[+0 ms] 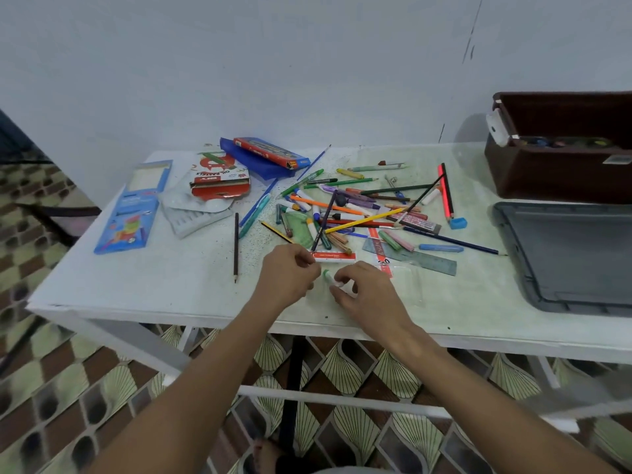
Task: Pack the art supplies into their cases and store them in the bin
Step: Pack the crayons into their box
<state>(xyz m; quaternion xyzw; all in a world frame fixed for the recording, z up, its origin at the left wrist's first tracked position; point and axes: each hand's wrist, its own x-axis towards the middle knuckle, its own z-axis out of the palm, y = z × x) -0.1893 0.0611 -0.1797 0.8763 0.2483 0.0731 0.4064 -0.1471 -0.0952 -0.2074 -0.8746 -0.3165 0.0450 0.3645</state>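
1. Head view, the step: Art supplies, a loose heap of coloured pencils, markers, crayons and chalk sticks [359, 213], lie scattered over the middle of the white desk [154, 292], so the packing looks barely begun. The empty cases sit at the far left: a flat blue cardboard pencil box [131, 213], a red and white oil-pastel box [219, 181] on its ribbed white plastic tray [195, 218], and a red carton [272, 152] on a dark blue pouch [253, 162]. At the right edge stand a dark brown plastic bin [561, 165], with a few things already inside, and a grey plastic lid [574, 254] in front of it.

2. Head view, the fingers: The left hand [287, 278] has its fingers curled, pinching the end of a small red and white flat packet [337, 256] at the near edge of the heap. The right hand [366, 292] curls its fingertips round a short green-tipped white stick [329, 277], probably a marker or crayon, just above the desk.

3. Head view, the next move: I judge the person is sorting single pieces. The stick must next go to its matching case on the left, which means a reach across the heap without scattering it.
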